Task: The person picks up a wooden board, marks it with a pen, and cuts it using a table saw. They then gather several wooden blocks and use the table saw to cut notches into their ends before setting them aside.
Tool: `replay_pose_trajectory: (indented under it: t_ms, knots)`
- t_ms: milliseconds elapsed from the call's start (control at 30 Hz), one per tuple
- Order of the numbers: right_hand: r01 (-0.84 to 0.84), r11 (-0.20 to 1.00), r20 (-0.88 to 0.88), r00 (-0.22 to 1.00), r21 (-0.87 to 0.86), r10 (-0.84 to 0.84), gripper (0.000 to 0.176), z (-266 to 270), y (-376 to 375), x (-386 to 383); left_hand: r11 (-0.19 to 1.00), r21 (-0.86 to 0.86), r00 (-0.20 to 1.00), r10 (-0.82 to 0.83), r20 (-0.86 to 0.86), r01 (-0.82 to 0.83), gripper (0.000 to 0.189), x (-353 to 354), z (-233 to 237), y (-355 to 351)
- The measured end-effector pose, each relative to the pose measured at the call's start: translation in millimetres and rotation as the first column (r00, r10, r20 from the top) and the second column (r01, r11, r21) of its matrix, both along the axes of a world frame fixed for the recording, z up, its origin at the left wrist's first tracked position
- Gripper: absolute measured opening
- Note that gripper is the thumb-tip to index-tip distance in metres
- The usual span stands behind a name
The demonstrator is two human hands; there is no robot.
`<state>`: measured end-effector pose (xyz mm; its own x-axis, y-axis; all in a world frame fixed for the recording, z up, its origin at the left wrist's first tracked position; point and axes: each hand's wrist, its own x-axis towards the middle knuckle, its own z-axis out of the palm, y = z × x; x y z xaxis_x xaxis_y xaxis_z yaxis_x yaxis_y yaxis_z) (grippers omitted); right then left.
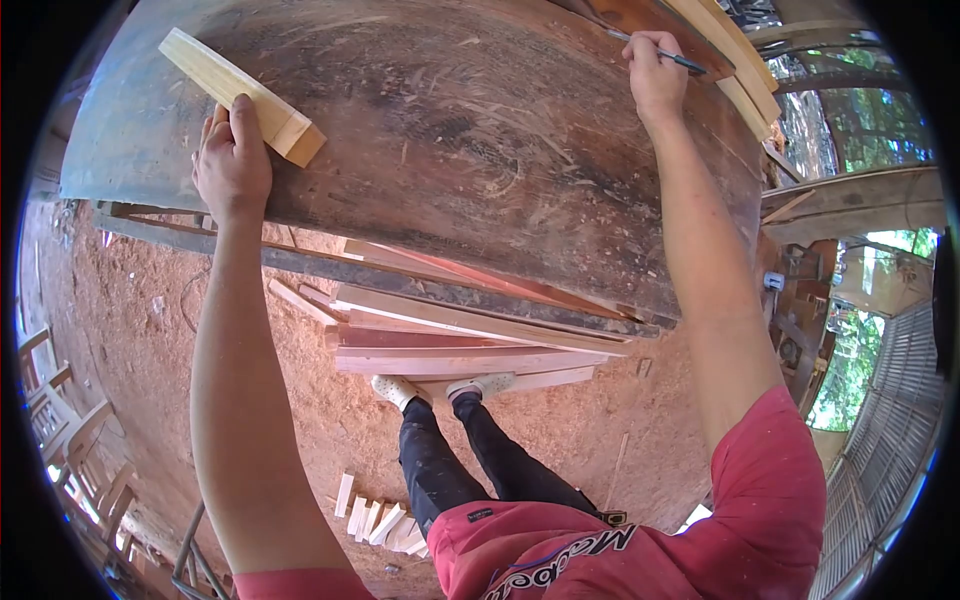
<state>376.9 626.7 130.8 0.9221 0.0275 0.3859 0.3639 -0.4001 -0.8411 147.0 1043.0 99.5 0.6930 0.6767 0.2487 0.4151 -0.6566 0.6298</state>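
My left hand (233, 165) grips a pale block of wood (245, 95) near its lower right end, thumb on the top face and fingers round the near side. The block lies slanted over the left part of the worn, dark wooden tabletop (450, 130). At the far right of the table, my right hand (656, 75) is closed around a dark pen (683, 63). The pen points leftward, its tip above the tabletop near a reddish-brown board.
Several long planks (470, 340) lie below the table's near edge, just ahead of my feet. Short wood offcuts (378, 522) rest on the sawdust-covered floor. Pale boards (740, 60) stand at the table's right end. Chair-like wooden frames (85, 435) are at the left.
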Motion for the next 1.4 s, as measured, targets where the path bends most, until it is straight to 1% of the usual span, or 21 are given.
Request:
replay_pose_trajectory:
  t_ms: [67, 133, 167, 233, 367, 467, 533, 567, 633, 667, 733, 867, 933, 967, 1033, 1133, 1167, 1233, 1267, 1333, 1400]
  knots:
    - [-0.012, 0.999, 0.022, 1.0, -0.034, 0.012, 0.01, -3, -8, 2, 1.0, -0.009, 1.0, -0.005, -0.01, 0.005, 0.06, 0, 1, 0]
    - [-0.094, 0.989, -0.023, 0.995, 0.117, 0.097, 0.01, -2, -12, 1, 1.0, -0.009, 1.0, -0.002, -0.01, 0.002, 0.06, 0, 2, -1]
    - [-0.095, 0.989, -0.022, 0.995, 0.117, 0.098, 0.01, -1, -9, 1, 1.0, -0.008, 1.0, 0.0, -0.01, -0.001, 0.06, 0, 2, -1]
    - [-0.035, 0.993, 0.016, 0.999, 0.109, 0.034, 0.009, -2, -3, -1, 1.0, -0.011, 1.0, 0.004, -0.017, -0.004, 0.06, 0, 3, -2]
    - [-0.036, 0.997, 0.023, 0.999, 0.071, 0.034, 0.008, -5, -4, 3, 1.0, -0.013, 0.999, -0.001, -0.032, 0.0, 0.061, 0, 2, 0]
    - [-0.066, 0.994, 0.014, 0.998, 0.089, 0.066, 0.008, -2, -8, 2, 1.0, -0.018, 1.0, 0.017, -0.006, -0.017, 0.062, 1, 3, -3]
    - [-0.031, 0.983, -0.023, 0.999, 0.179, 0.036, 0.008, -1, -3, -1, 1.0, 0.0, 1.0, 0.012, -0.004, -0.012, 0.061, 1, -2, 0]
    - [-0.029, 0.984, -0.023, 0.999, 0.178, 0.033, 0.008, 0, 1, -3, 1.0, 0.017, 1.0, 0.011, 0.0, -0.011, 0.061, 1, -4, 2]
    - [-0.008, 0.999, 0.027, 1.0, 0.052, 0.007, 0.008, 2, 6, -5, 1.0, 0.01, 1.0, 0.004, 0.009, -0.004, 0.061, 2, -6, 3]
    - [-0.008, 0.999, 0.028, 1.0, 0.052, 0.007, 0.008, -3, -3, 1, 1.0, 0.003, 1.0, 0.0, 0.016, 0.0, 0.061, 1, -5, 2]
    - [-0.068, 0.983, -0.086, 0.993, 0.172, 0.084, 0.008, -3, -15, 7, 1.0, -0.01, 1.0, 0.002, 0.007, -0.002, 0.061, 0, 1, -1]
    - [-0.053, 0.983, -0.011, 0.998, 0.177, 0.056, 0.009, 0, 1, -3, 1.0, -0.006, 1.0, 0.013, -0.005, -0.013, 0.059, 0, 2, -3]
    - [-0.007, 0.997, -0.007, 1.0, 0.077, 0.007, 0.01, 4, 6, -6, 1.0, 0.003, 1.0, 0.01, 0.003, -0.01, 0.059, 1, -2, 0]
    - [-0.007, 0.997, -0.007, 1.0, 0.077, 0.007, 0.01, -1, -3, 0, 1.0, 0.015, 1.0, 0.008, 0.011, -0.009, 0.058, 1, -2, 0]
    - [-0.041, 0.979, -0.114, 0.991, 0.202, 0.065, 0.009, -2, -15, 7, 1.0, 0.001, 1.0, 0.004, 0.017, -0.004, 0.057, 1, -1, 0]
    - [-0.026, 0.975, -0.051, 0.998, 0.222, 0.039, 0.01, 0, -3, 0, 1.0, -0.008, 1.0, 0.0, 0.023, 0.001, 0.057, 0, 1, -1]
    - [-0.025, 0.975, -0.052, 0.998, 0.221, 0.038, 0.01, 2, 2, -4, 1.0, -0.005, 1.0, 0.0, 0.023, 0.0, 0.056, 0, 1, -1]
    - [0.004, 0.998, 0.016, 1.0, 0.058, -0.005, 0.011, 6, 10, -9, 1.0, 0.0, 1.0, -0.005, 0.028, 0.005, 0.056, 1, -4, 1]
    - [0.004, 0.998, 0.017, 1.0, 0.058, -0.005, 0.011, 0, 0, -2, 1.0, 0.007, 0.999, -0.008, 0.033, 0.008, 0.055, 1, -3, 1]
    - [-0.041, 0.985, -0.093, 0.994, 0.165, 0.057, 0.011, -3, -14, 7, 1.0, 0.004, 1.0, -0.003, 0.024, 0.003, 0.055, 1, -3, 1]
    - [-0.029, 0.982, -0.081, 0.996, 0.189, 0.045, 0.011, -3, -12, 5, 1.0, 0.001, 1.0, 0.003, 0.014, -0.003, 0.055, 0, 0, -1]
